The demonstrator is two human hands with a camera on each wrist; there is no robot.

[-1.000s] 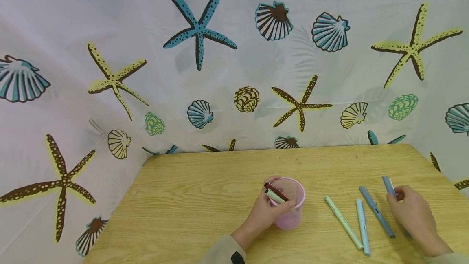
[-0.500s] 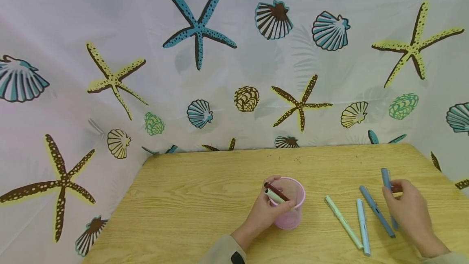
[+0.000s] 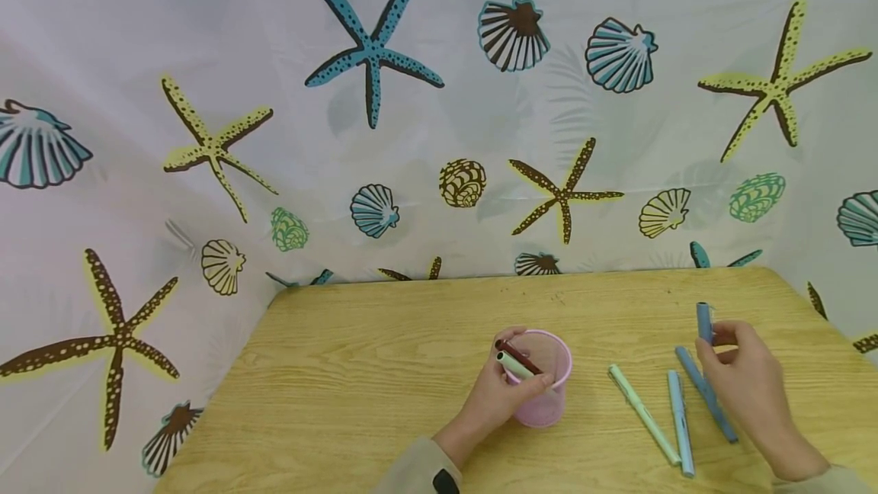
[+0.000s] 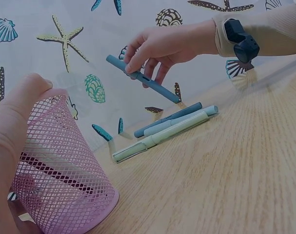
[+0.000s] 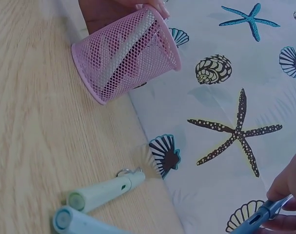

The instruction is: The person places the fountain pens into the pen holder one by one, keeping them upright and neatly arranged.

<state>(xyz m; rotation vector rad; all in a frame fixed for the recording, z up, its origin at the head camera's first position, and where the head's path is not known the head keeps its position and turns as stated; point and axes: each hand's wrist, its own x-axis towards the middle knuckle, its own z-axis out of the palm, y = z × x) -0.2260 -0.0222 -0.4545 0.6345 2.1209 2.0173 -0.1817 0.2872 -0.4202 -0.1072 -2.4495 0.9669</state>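
My left hand [image 3: 490, 399] grips a pink mesh pen cup [image 3: 545, 412] by its side, thumb near the rim. A dark red pen [image 3: 523, 359] and a pale green pen [image 3: 511, 366] lean inside the cup. On the right, my right hand [image 3: 751, 380] pinches a blue pen [image 4: 160, 91] between thumb and fingers; in the left wrist view it slants above the other pens. Beneath and beside that hand lie a darker blue pen [image 3: 708, 396], a light blue pen [image 3: 680, 421] and a light green pen [image 3: 642, 415], the last two meeting at their near ends.
The wooden table [image 3: 357, 372] runs back to a white cloth [image 3: 425, 113] printed with starfish and shells, which also rises at both sides. A dark device [image 4: 241, 41] is strapped on the right wrist.
My right hand has raised the blue pen off the table and moved it leftward and slightly away from me. The left hand and the cup have stayed in place.
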